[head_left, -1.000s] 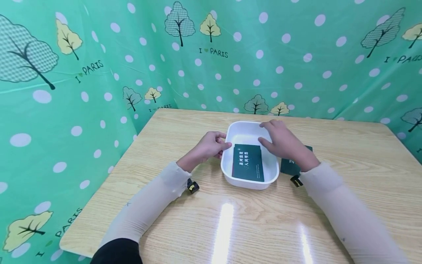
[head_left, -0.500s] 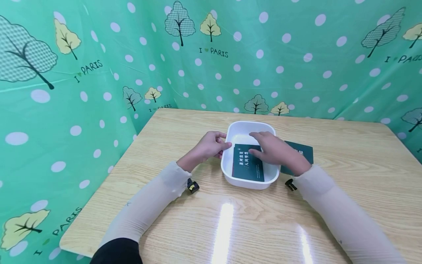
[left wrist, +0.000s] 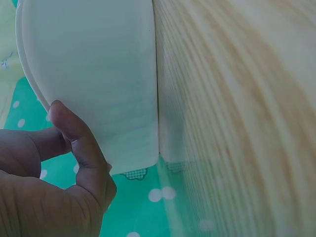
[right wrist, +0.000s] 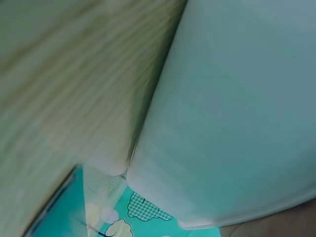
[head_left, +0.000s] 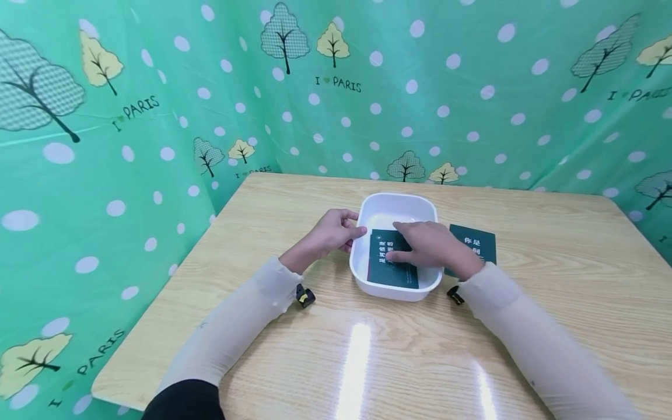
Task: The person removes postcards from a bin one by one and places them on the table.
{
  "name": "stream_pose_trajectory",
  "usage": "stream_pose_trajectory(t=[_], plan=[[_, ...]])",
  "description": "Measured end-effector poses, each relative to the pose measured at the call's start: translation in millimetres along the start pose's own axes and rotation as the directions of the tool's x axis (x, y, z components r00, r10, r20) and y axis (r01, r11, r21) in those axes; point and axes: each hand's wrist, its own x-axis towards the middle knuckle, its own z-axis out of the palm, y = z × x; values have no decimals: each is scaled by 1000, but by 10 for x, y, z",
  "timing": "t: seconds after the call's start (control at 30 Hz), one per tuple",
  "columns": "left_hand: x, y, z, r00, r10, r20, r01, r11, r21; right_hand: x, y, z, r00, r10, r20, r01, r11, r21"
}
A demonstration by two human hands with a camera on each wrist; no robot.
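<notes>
In the head view my left hand (head_left: 332, 234) holds the left rim of a white plastic tub (head_left: 357, 268), thumb at the edge and fingers against the outer wall. The left wrist view shows the hand (left wrist: 81, 163) beside the tub's side wall (left wrist: 98, 89). A dark green booklet (head_left: 385, 275) with white characters lies inside the tub, in the near part. My right hand (head_left: 433, 245) reaches over the tub's right rim, with fingers extended and thumb over the booklet. Whether its fingertips touch the booklet is unclear. In the right wrist view the tub wall (right wrist: 232, 108) hides most of that hand.
A second dark green booklet (head_left: 482, 240) lies on the wooden table (head_left: 294, 361) just right of the tub, partly behind the right wrist. Black wrist devices, such as the left one (head_left: 305, 296), hang below both sleeves. A green dotted curtain (head_left: 315, 134) stands behind the table.
My right hand has moved from the tub's far right rim leftward and toward me, and lower, over the booklet inside. My left hand and the tub have stayed in place.
</notes>
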Motion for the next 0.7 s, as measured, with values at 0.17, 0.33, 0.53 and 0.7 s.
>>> stream_pose_trajectory(t=[0.17,0.33,0.53,0.7], plan=[[-7,-10,-10,1000,-3,3,3,1000,-5,23,-2,29,1000,13,23,-12,999,-33],[-7,-2,-10,1000,-6,-2,6,1000,-8,33,-1,26,999,19,51,-16,998,-54],[8,-9,-7,1000,-3,-6,3,1000,-7,29,4,17,998,22,61,-18,998,-67],[1,-13,-7,1000,-10,-6,10,1000,-11,28,-8,18,998,21,60,-17,998,-68]])
